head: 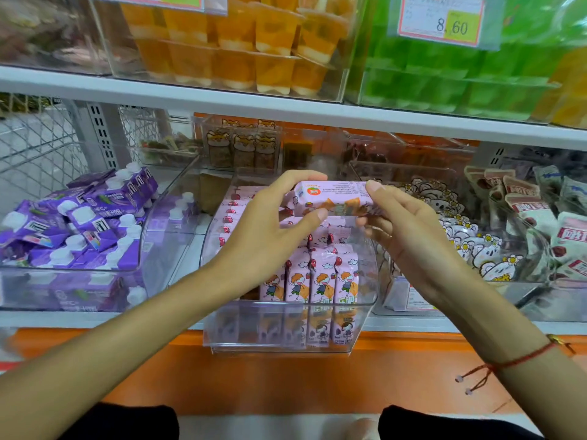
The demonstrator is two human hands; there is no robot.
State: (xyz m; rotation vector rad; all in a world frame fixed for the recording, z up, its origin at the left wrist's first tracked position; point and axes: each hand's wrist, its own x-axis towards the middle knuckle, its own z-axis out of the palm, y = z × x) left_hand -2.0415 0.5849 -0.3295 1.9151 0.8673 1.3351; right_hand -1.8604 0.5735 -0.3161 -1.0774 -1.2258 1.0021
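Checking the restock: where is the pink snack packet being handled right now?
In the head view, the pink snack packet is centre frame, held between the left hand and right hand, above the clear plastic bin of matching pink packets.

White shelves (190, 90), orange base (286, 373), wire mesh (31, 144).

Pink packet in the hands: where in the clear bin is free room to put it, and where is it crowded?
The clear bin seems free at its front-left corner, beside the front row, though the left forearm hides part. Behind that row it is crowded. The shelf strip toward the purple pouches is bare.
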